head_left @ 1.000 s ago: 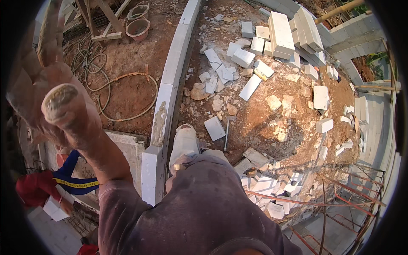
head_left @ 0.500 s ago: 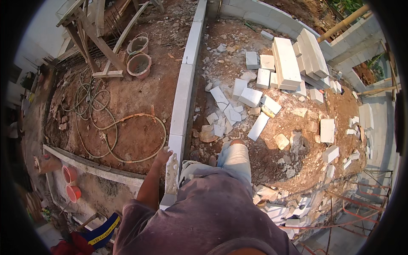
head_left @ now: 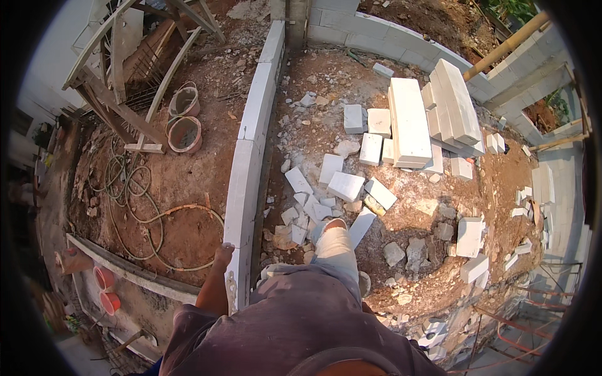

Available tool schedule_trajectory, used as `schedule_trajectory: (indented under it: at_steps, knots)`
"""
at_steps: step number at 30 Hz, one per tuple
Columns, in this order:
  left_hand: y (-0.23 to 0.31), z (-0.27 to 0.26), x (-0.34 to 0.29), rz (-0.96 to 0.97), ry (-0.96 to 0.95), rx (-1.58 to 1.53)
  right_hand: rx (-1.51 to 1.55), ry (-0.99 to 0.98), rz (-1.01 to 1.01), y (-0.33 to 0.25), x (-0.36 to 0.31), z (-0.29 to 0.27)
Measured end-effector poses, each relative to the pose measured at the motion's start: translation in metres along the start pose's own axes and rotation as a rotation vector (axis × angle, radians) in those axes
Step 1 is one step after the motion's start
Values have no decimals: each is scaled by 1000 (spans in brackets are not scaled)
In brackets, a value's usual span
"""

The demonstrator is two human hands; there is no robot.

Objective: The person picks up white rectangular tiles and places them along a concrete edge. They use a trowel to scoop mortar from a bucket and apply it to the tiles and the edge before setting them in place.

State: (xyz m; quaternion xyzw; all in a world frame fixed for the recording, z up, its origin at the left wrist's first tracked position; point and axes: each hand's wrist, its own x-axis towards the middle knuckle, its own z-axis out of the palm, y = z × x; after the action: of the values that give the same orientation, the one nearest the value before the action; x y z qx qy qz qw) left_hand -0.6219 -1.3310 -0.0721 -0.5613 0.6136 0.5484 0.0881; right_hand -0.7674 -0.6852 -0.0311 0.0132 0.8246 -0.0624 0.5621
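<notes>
My left hand (head_left: 224, 253) is at the left edge of a low wall of white blocks (head_left: 245, 169), touching it near a joint. Its fingers look bent and bunched on that edge, though they show small. My left arm reaches down along the wall's left side. My right hand is out of sight, with my dark shirt covering the lower middle. One leg in pale trousers (head_left: 334, 245) steps forward among broken white blocks (head_left: 345, 186) on the wall's right side.
Long white blocks (head_left: 411, 122) are stacked ahead on the right. Grey stone lumps (head_left: 416, 254) lie among rubble. Left of the wall are a coiled hose (head_left: 162, 233), buckets (head_left: 184, 135) and a wooden trestle (head_left: 116, 59). Reddish metal bars (head_left: 514, 326) stand at the lower right.
The wall and rubble have shifted down and left in view as I move forward. My left hand's fingers, spread before, now look more bunched at the wall. My leg has come further forward.
</notes>
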Motion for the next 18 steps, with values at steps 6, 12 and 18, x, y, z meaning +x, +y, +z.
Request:
schedule_trajectory:
  at_steps: [6,12,18]
  knots:
    - [144,39,-36,8,-128,113,83,-14,-94,2,9,-97]
    - [318,103,-37,510,-143,19,136,0,-38,-11,5,-169]
    - [374,136,9,311,-234,162,90,70,70,-10,55,-221]
